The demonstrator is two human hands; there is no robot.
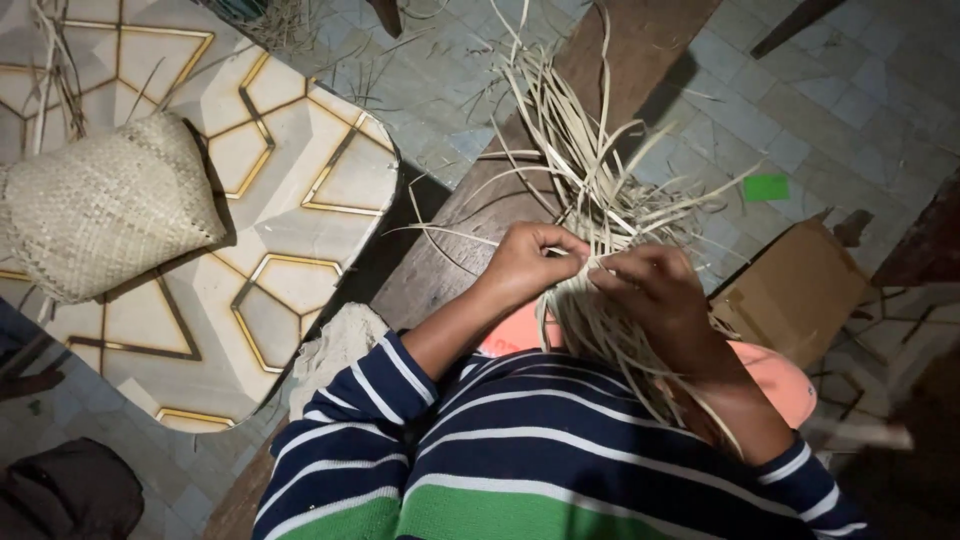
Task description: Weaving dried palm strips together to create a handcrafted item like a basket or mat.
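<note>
1. Both of my hands meet at the middle of the frame: my left hand (525,262) is curled, its fingers pinching a few pale straw strips (590,190).
2. Just right of it, my right hand (655,290) is also closed, thumb and fingers pressed onto the same bundle where the strips gather.
3. From that grip the loose strips fan up toward the top centre of the frame, over a dark wooden plank (640,50).
4. At the left edge a finished woven basket (105,205) lies on a patterned mat (300,170), well apart from my hands.
5. To the right sits a brown cardboard box (800,285), with a small green scrap (767,187) on the tiled floor (860,100) above it.
6. My striped sleeves fill the bottom of the frame.
</note>
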